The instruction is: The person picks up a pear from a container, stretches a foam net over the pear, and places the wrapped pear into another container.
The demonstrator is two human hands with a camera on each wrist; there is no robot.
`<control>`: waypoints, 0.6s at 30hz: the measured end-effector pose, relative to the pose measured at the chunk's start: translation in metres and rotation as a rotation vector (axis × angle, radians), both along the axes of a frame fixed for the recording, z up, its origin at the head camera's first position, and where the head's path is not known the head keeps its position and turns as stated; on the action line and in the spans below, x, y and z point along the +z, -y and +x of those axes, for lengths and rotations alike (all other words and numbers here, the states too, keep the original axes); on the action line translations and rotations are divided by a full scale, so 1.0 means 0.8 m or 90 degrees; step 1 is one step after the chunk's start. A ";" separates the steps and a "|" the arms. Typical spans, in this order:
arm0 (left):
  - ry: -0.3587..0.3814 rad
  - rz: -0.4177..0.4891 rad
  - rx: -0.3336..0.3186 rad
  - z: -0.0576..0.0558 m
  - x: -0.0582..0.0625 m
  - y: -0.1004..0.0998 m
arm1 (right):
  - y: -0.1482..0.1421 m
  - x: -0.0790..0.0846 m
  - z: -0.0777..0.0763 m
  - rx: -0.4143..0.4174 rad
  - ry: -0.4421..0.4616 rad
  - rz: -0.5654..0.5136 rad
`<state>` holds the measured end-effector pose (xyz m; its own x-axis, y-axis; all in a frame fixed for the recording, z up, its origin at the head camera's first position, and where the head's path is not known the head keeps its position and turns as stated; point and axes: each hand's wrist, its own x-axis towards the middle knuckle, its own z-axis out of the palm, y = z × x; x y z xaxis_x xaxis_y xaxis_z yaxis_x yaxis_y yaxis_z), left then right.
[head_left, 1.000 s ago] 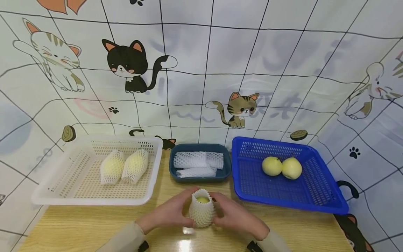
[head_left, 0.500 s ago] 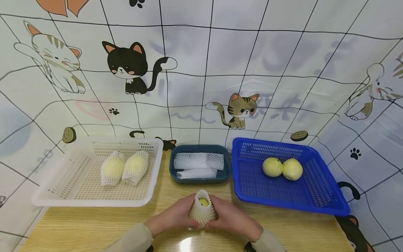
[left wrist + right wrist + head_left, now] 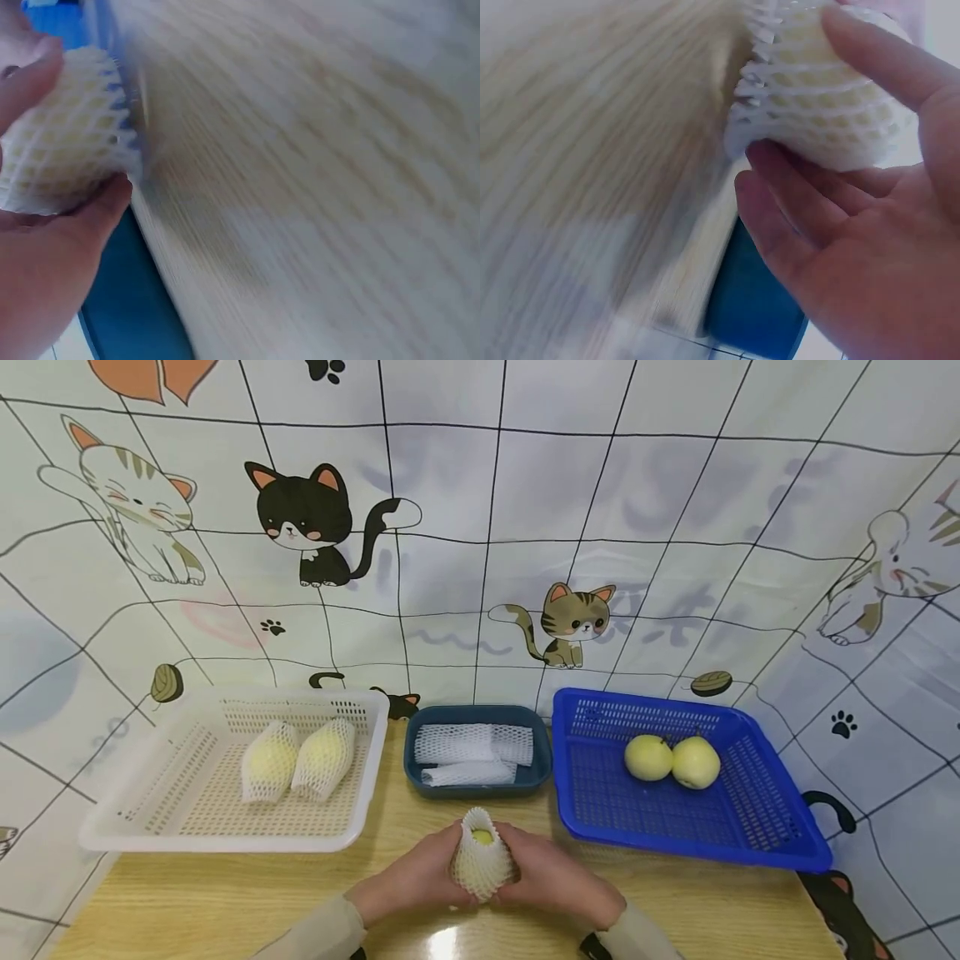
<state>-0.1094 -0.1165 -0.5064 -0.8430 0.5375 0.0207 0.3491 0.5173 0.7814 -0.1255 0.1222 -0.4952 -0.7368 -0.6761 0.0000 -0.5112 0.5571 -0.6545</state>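
the left hand [image 3: 429, 870] and right hand [image 3: 538, 870] grip the fruit [image 3: 482, 837] from opposite sides, thumbs and fingers curved round its white net [image 3: 482, 870]. its yellow-green top shows in the net's open upper end. it is over the bench [image 3: 247, 893], nearer the person than the tray [image 3: 477, 792], which holds spare nets [image 3: 453, 741]. two netted fruits [image 3: 270, 762] lie in the white basket [image 3: 217, 842].

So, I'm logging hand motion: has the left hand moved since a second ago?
Yes, slightly: in the head view, the left hand has shifted rightward, away from the white basket.
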 end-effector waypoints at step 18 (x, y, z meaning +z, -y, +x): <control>0.306 0.399 0.090 0.015 0.010 0.011 | -0.011 0.007 0.008 0.013 -0.148 -0.270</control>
